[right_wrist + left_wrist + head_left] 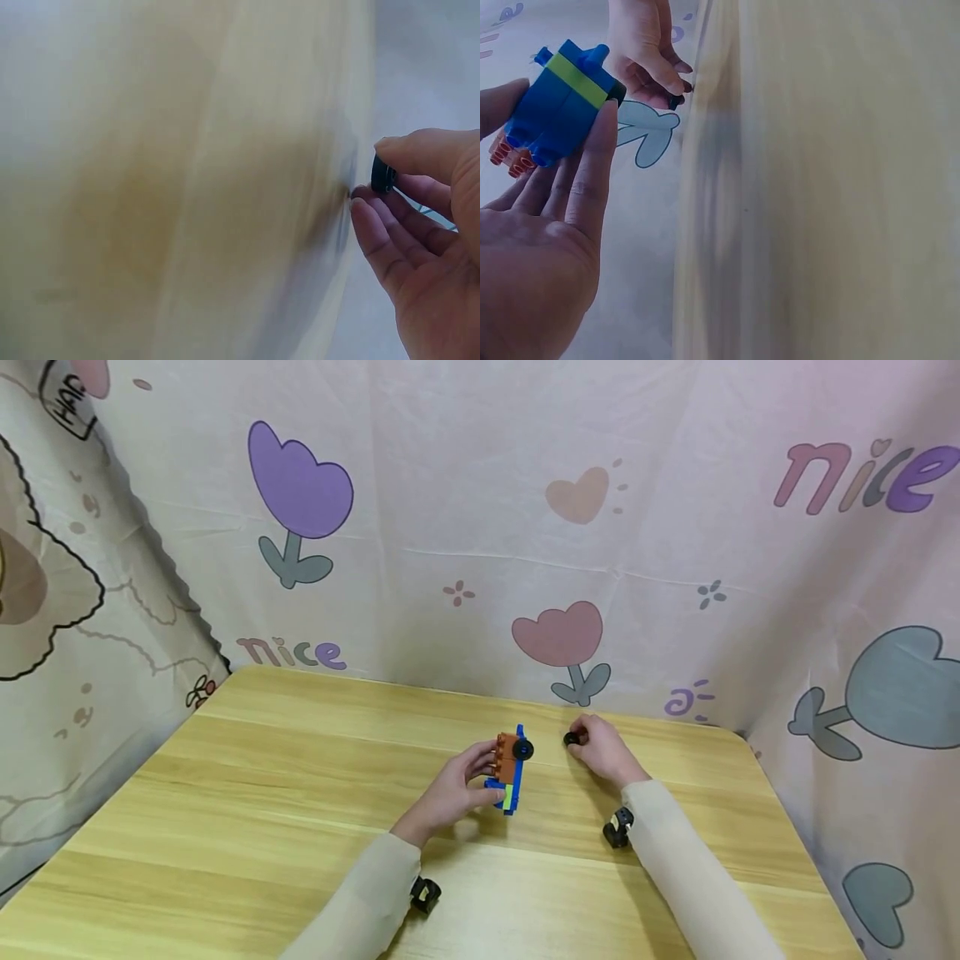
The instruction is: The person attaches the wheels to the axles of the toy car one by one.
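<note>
In the head view the left hand [448,790] grips a toy car of building blocks [507,768], tilted on end above the table. Its body is blue and orange with a lime strip, and one black wheel shows on the side facing right. The left wrist view shows the thumb and fingers on either side of the blue blocks [559,109], with orange studs below. Over near the table's back edge, the right hand [602,752] pinches a small black wheel [382,174] between thumb and fingers, apart from the car.
The light wood table [300,760] ends at a hanging cloth [450,510] printed with flowers and letters, which also runs along both sides. Black wrist cameras sit on the left sleeve [360,885] and the right sleeve [697,868].
</note>
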Tool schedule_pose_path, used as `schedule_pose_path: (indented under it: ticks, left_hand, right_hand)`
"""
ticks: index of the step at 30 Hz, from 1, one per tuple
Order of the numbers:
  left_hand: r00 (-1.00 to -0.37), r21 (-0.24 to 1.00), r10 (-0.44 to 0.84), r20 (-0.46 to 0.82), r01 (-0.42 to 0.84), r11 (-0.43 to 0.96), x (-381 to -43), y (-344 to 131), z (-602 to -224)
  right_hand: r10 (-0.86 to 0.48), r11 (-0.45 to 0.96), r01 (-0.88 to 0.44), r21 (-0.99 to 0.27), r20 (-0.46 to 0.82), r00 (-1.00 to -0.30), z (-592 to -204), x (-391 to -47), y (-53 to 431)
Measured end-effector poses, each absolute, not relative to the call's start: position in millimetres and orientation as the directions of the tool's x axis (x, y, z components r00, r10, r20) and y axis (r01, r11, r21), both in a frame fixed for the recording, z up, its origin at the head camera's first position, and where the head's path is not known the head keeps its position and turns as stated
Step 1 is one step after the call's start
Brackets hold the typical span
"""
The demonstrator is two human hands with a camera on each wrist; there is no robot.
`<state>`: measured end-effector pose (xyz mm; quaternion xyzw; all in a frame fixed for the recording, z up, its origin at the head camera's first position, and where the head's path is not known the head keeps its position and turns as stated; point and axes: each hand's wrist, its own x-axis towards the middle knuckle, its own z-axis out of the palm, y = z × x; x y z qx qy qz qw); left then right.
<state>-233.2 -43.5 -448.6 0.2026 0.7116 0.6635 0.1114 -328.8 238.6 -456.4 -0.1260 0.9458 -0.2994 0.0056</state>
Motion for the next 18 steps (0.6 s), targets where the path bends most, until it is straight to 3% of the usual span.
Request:
schedule_pose_path:
  ticks: [18]
  left_hand:
    - [-0.898,0.991,0.429,0.095,0.127,0.046,-233,-41,-449]
  right_hand:
    - [-0.258,0.731,-0.268,-0.628,0.109,-0.960,-452,-303,240]
